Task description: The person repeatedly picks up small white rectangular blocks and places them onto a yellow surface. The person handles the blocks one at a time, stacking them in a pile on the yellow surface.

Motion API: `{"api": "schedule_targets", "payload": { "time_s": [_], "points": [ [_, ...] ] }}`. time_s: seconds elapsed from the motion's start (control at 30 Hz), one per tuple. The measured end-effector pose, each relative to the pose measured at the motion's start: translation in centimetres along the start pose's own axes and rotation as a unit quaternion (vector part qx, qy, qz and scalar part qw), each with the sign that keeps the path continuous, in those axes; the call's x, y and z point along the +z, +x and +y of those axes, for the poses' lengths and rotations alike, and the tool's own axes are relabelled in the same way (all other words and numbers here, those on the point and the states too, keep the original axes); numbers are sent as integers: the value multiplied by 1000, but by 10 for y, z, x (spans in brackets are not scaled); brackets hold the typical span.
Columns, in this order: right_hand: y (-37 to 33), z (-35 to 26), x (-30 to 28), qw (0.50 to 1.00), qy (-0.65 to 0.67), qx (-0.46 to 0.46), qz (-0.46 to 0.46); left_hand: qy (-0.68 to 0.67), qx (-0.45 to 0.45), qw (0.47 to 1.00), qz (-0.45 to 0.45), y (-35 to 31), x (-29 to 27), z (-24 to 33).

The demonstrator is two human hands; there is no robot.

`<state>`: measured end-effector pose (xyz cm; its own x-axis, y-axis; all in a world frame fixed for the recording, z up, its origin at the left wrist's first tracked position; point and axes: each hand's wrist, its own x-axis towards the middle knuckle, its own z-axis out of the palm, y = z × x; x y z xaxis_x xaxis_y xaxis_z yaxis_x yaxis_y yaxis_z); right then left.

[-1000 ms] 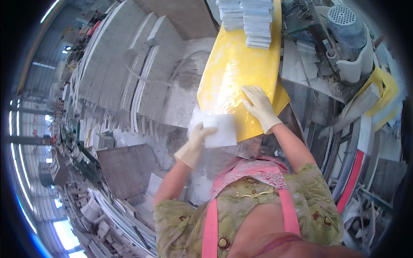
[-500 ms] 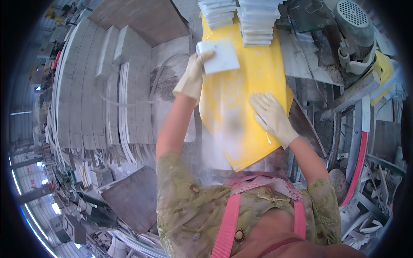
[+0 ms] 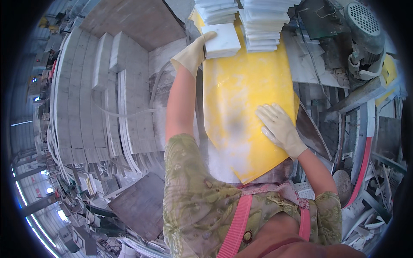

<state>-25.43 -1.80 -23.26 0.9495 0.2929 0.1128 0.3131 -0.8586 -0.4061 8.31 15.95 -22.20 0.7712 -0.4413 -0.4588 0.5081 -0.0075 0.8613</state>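
Observation:
My left hand point(image 3: 193, 52), in a cream rubber glove, grips the left edge of a square white stone tile point(image 3: 224, 38), its thumb on top. The tile lies level at the far end of a yellow sheet point(image 3: 241, 90), just in front of a stack of white tiles point(image 3: 215, 12). Whether it rests on other tiles beneath cannot be made out for sure. A second, taller tile stack point(image 3: 262, 30) stands to its right. My gloved right hand point(image 3: 279, 129) lies flat on the right side of the sheet, fingers stretched and holding nothing.
Grey-white stone slabs point(image 3: 81, 99) stand in rows on the left, with a thin hose point(image 3: 124, 115) across them. A dusty motor point(image 3: 363, 26) sits at the far right, near metal rails and a red strip point(image 3: 360, 172). Stone offcuts point(image 3: 374, 232) lie at the lower right.
My left hand has carried the tile away from me to the near side of the left stack. The right hand remains flat on the yellow sheet.

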Motion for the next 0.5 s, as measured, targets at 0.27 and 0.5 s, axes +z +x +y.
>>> {"api": "schedule_targets", "payload": {
  "time_s": [0.27,0.5],
  "points": [
    [-2,1,-1,1000,2,-4,12,228,55,972,18,-17,6,11],
    [-1,1,-1,1000,16,-10,22,373,-43,927,24,31,-18,18]
  ]
}}
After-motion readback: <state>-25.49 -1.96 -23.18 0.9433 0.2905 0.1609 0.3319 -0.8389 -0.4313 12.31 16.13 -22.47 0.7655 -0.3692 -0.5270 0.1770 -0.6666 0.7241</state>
